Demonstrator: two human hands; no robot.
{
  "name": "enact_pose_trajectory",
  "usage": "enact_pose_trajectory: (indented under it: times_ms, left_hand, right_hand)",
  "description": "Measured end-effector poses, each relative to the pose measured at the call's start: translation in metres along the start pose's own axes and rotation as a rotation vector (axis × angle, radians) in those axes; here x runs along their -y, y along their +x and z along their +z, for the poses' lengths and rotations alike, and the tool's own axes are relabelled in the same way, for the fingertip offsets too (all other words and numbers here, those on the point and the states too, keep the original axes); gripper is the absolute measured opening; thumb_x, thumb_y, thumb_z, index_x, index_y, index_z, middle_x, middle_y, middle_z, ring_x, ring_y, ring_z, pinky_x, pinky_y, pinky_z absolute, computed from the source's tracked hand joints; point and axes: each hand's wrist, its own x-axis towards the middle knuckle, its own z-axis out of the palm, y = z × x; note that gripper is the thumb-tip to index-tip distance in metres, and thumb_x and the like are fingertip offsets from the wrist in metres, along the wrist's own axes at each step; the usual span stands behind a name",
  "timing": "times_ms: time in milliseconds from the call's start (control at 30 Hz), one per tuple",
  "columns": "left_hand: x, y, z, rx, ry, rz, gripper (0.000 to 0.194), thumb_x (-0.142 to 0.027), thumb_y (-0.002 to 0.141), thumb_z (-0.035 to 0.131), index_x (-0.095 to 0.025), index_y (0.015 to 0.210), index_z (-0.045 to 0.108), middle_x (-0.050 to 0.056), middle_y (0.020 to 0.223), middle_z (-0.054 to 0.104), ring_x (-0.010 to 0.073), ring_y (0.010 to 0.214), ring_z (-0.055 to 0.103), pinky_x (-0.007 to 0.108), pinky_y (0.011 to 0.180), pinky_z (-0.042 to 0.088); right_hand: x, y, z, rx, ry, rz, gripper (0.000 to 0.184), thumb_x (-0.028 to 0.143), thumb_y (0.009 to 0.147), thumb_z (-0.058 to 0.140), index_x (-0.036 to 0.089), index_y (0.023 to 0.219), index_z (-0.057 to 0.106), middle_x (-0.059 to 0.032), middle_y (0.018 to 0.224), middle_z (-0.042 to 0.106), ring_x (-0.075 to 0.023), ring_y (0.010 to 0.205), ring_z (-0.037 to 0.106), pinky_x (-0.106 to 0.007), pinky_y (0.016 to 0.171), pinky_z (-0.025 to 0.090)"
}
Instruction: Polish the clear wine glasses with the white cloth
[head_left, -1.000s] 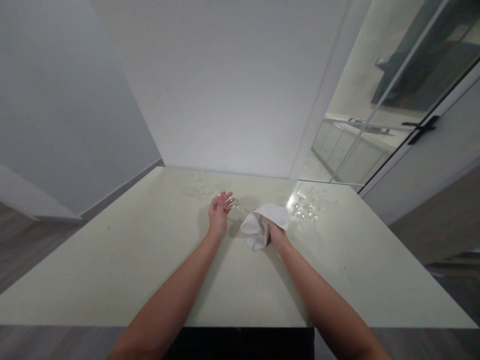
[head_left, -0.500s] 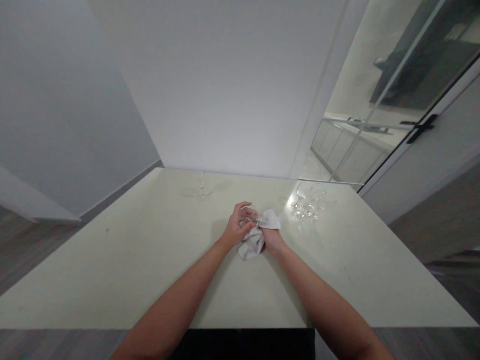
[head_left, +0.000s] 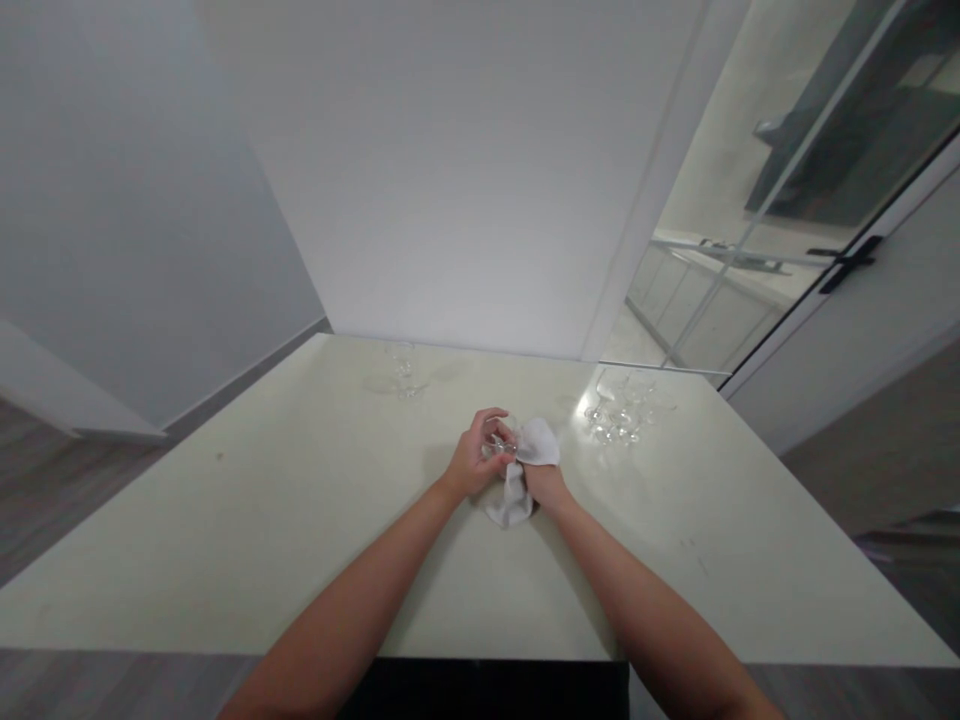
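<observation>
Above the middle of a pale table (head_left: 225, 540), my left hand (head_left: 472, 462) is curled round a clear glass (head_left: 501, 440). My right hand (head_left: 546, 482) grips a white cloth (head_left: 525, 462) pressed against that glass; part of the cloth hangs down between my wrists. The two hands touch each other. Much of the glass is hidden by fingers and cloth.
A group of clear stemmed glasses (head_left: 622, 410) stands at the far right of the table. Another clear glass (head_left: 403, 368) stands at the far left near the white wall. A glass door with a black handle (head_left: 844, 265) is on the right.
My left hand came in from the left and closed round the glass beside the cloth. The cloth bunched up tighter in my right hand. In the last half second little moved.
</observation>
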Motion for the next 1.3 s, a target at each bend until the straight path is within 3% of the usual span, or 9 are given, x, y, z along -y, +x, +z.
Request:
enact_pose_trajectory:
  times_ms: [200,400,600,900,967,1067,1167,1300]
  left_hand:
    - [0.003,-0.001,-0.004,-0.022,0.086,0.048,0.079,-0.075,0.069,0.064,-0.019,0.121,0.046,0.004,0.084,0.064,0.0166,0.076,0.061,0.026,0.065,0.045]
    - [-0.007,-0.002,-0.003,0.076,0.320,0.028,0.076,-0.068,0.064,0.074,-0.018,0.117,0.052,0.007,0.094,0.064,0.0197,0.082,0.062,0.030,0.070,0.049]
    - [-0.010,0.000,0.002,0.119,0.530,0.071,0.042,-0.048,0.081,0.069,-0.019,0.109,0.056,0.007,0.098,0.065,0.0193,0.089,0.061,0.033,0.081,0.049]
    - [-0.009,0.002,0.005,0.099,0.490,0.059,0.035,-0.044,0.086,0.063,-0.019,0.111,0.056,0.009,0.105,0.064,0.0227,0.099,0.059,0.038,0.091,0.046]
    - [-0.006,0.002,0.006,0.069,0.450,0.052,0.035,-0.043,0.085,0.064,-0.019,0.110,0.057,0.009,0.106,0.064,0.0232,0.101,0.059,0.038,0.092,0.046]
    - [0.001,0.001,0.007,-0.098,0.335,0.009,0.037,-0.041,0.086,0.063,-0.019,0.114,0.052,0.009,0.107,0.063,0.0217,0.101,0.060,0.036,0.092,0.045]
    - [0.004,0.002,0.005,-0.246,0.283,-0.070,0.037,-0.041,0.088,0.059,-0.019,0.116,0.047,0.006,0.100,0.062,0.0184,0.092,0.061,0.033,0.087,0.046]
    - [-0.004,0.004,-0.001,-0.141,0.373,-0.177,0.043,-0.046,0.085,0.061,-0.021,0.117,0.048,0.000,0.086,0.060,0.0146,0.073,0.058,0.026,0.070,0.045]
  right_hand:
    - [0.002,-0.003,0.002,-0.051,0.056,0.050,0.046,0.053,0.078,0.061,0.023,0.112,0.065,-0.0113,0.129,0.064,-0.0284,0.126,0.055,-0.055,0.113,0.035]
    - [0.022,-0.004,-0.005,0.038,0.189,0.009,0.030,0.038,0.077,0.059,0.019,0.097,0.069,-0.0105,0.109,0.073,-0.0254,0.106,0.066,-0.045,0.103,0.048]
    - [0.029,-0.006,-0.004,-0.016,0.184,0.032,0.030,0.026,0.073,0.055,0.018,0.099,0.068,-0.0092,0.104,0.075,-0.0226,0.099,0.068,-0.039,0.097,0.052]
    - [0.039,-0.004,-0.007,0.043,0.134,-0.033,0.028,0.031,0.077,0.057,0.017,0.098,0.068,-0.0085,0.099,0.075,-0.0241,0.094,0.068,-0.040,0.092,0.054]
    - [0.042,-0.005,-0.009,0.025,0.128,-0.019,0.027,0.031,0.076,0.058,0.016,0.096,0.069,-0.0093,0.099,0.075,-0.0249,0.092,0.069,-0.039,0.089,0.055]
    - [0.048,-0.004,-0.013,-0.024,0.141,0.029,0.028,0.033,0.074,0.062,0.016,0.094,0.069,-0.0099,0.097,0.075,-0.0252,0.089,0.069,-0.039,0.084,0.056]
    - [0.047,0.000,-0.020,-0.106,0.174,0.066,0.032,0.040,0.074,0.064,0.019,0.097,0.070,-0.0092,0.101,0.075,-0.0260,0.099,0.068,-0.042,0.095,0.053]
    - [0.032,0.006,-0.029,-0.142,0.207,0.092,0.038,0.052,0.079,0.058,0.022,0.100,0.070,-0.0081,0.104,0.074,-0.0260,0.110,0.063,-0.048,0.109,0.042]
